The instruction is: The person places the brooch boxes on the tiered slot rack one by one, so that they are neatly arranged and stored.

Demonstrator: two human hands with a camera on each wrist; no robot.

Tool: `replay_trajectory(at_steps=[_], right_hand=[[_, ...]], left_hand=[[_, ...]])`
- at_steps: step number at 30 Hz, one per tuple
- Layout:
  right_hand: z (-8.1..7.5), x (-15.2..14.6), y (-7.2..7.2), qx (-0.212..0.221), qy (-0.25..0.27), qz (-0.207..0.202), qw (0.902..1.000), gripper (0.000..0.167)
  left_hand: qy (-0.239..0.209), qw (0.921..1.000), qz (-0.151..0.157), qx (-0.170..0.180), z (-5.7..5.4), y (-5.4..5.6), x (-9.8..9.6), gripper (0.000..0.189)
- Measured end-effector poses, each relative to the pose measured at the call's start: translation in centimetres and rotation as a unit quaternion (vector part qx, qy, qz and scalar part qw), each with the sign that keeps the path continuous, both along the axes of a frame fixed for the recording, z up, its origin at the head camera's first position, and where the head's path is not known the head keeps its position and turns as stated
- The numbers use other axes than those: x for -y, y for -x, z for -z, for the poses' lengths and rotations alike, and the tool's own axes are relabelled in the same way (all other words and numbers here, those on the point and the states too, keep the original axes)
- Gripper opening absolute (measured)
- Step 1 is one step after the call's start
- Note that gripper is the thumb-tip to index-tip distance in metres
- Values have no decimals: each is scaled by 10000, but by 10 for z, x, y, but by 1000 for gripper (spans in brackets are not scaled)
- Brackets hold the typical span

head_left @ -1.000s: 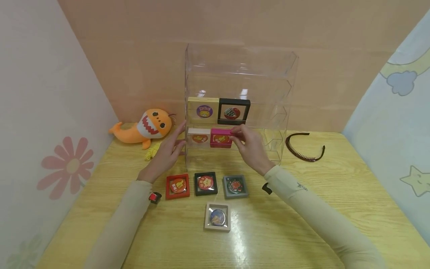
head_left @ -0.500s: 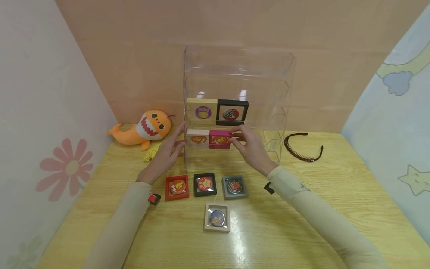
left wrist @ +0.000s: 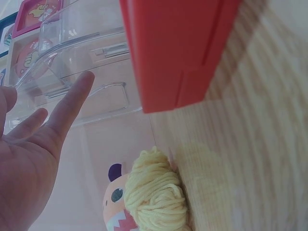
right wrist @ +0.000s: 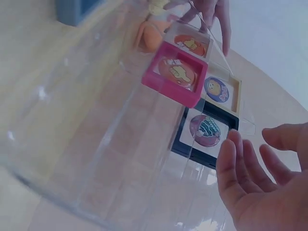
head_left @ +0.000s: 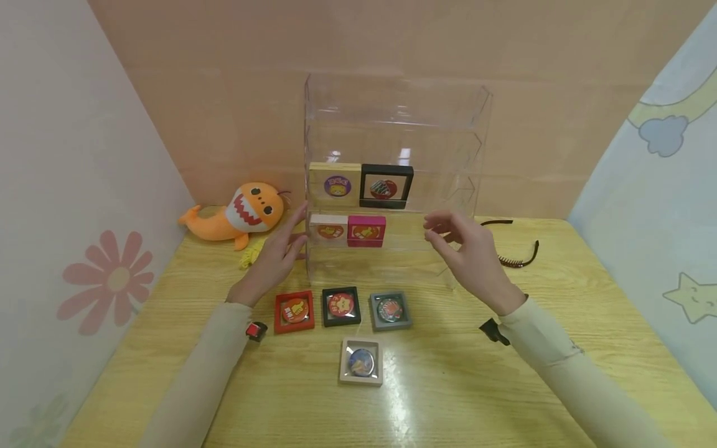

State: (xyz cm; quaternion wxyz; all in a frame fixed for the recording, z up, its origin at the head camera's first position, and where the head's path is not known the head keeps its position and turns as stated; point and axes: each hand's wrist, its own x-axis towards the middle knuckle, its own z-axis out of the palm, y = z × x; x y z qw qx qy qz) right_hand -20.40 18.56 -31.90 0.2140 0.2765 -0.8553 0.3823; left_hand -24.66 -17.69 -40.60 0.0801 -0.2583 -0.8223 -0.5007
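Note:
A clear acrylic display rack (head_left: pixel 437 121) stands at the back of the table. On a middle tier sit a cream frame (head_left: pixel 319 186) and a black frame (head_left: pixel 411 180). One tier below are a white frame (head_left: pixel 329 219) and a magenta frame (head_left: pixel 366 220), side by side. My left hand (head_left: pixel 271 261) rests against the rack's left side, fingers extended. To the right of the magenta frame, apart from it, my right hand (head_left: pixel 470 255) hovers with loosely bent fingers and nothing between them. In the right wrist view the right hand's (right wrist: pixel 269 180) thumb and fingertips are apart.
On the table before the rack lie a red frame (head_left: pixel 278 319), a dark frame (head_left: pixel 327 311), a grey frame (head_left: pixel 407 320) and a beige frame (head_left: pixel 361 381). An orange shark plush (head_left: pixel 224 224) and yellow yarn (left wrist: pixel 156 192) are at left; a toothed headband (head_left: pixel 521 264) is at right.
My right hand has let go of the magenta frame and moved right, away from it. The magenta frame stays beside the white one. My left hand has kept its place on the rack.

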Motion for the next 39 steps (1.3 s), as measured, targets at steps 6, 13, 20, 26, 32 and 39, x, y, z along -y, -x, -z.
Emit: replay_trajectory(at_steps=[6,13,20,26,32,39], right_hand=[[19,-18,-21,809,-509,-81,9954,18],[43,-33,-33,2324,-691,-403,9693,26],[65,-43,-34,2874,-893,-638,9515,42],[80,-46,-31,3093,-960,-838,9424,60],[94,-46,-25,2884,-1300,-938,9440,74],[101,-41,-19,2784,-1743,-875,9404,85]], left_hand=[[9,10000,-21,33,0,0,0,66],[14,10000,-19,0,2,0,-1,67],[18,10000,-39,2,2,0,-1,66],[-31,10000,19,-26,1,0,0,65],[-42,10000,34,-10,3,1,1,64],[-15,10000,21,-60,3,2,1,64]])
